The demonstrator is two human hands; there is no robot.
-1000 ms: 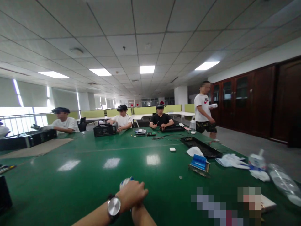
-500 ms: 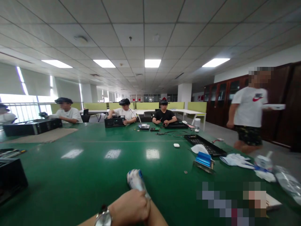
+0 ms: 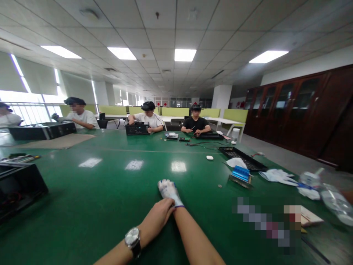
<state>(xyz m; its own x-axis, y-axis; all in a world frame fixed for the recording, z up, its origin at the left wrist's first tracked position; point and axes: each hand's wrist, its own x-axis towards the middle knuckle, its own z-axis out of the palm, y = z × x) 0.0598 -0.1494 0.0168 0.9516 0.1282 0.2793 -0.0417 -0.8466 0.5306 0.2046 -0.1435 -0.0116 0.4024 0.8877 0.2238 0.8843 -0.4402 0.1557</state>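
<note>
My right hand (image 3: pixel 168 189) wears a white glove with a thin blue cuff edge and is stretched forward low over the green table (image 3: pixel 110 191), holding nothing. My left hand (image 3: pixel 159 215), with a silver watch on its wrist, is closed on the glove's cuff at my right wrist. Both forearms come in from the bottom edge and meet at the middle.
A blue finned heat sink (image 3: pixel 240 176), a black tray (image 3: pixel 238 158), loose white gloves (image 3: pixel 275 176) and a plastic bottle (image 3: pixel 335 204) lie at the right. A black computer case (image 3: pixel 19 186) stands at the left. Three people (image 3: pixel 195 124) work at the table's far side.
The gloved right hand has pushed further into the glove and forward; my left hand now holds the cuff at the wrist. A standing person walked right and out of view.
</note>
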